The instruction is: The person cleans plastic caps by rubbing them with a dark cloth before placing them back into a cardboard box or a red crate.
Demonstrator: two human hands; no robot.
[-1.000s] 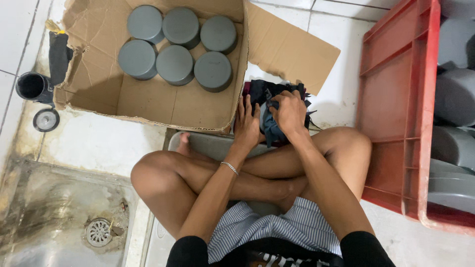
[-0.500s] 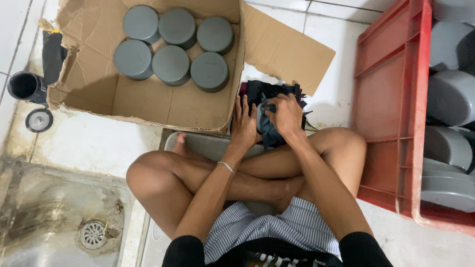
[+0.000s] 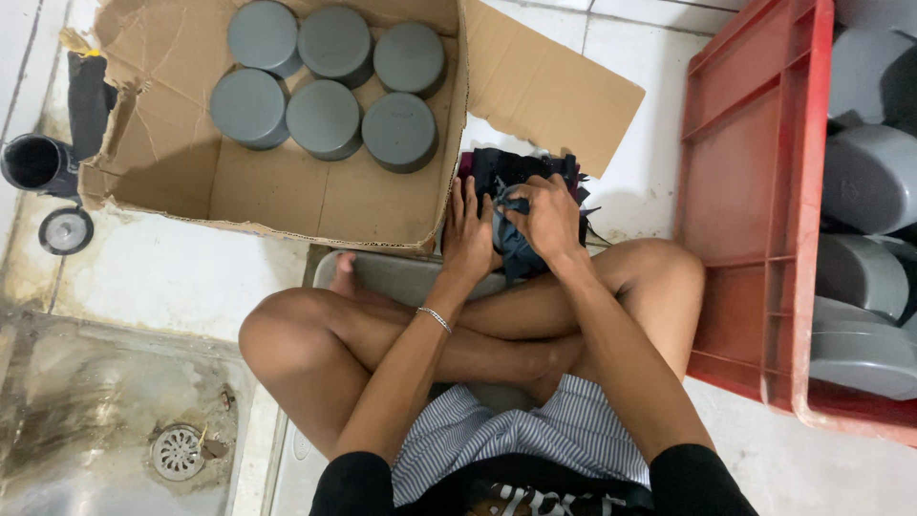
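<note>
I sit cross-legged on a tiled floor. A bundle of dark cloth rags [image 3: 521, 172] lies in front of my knees. My left hand [image 3: 470, 234] rests flat against the bundle's left side, fingers extended. My right hand [image 3: 546, 215] grips a blue-grey piece of the cloth [image 3: 516, 250] in the middle of the bundle. A thin bracelet sits on my left wrist.
An open cardboard box [image 3: 287, 191] ahead on the left holds several grey round caps [image 3: 325, 119]. A red plastic crate [image 3: 755, 191] on the right holds grey curved fittings [image 3: 869, 182]. A black pipe piece [image 3: 38, 162] and a floor drain [image 3: 178, 451] lie at left.
The view has shifted slightly. My hands stay on the cloth bundle, with the right hand's fingers working the blue-grey piece.
</note>
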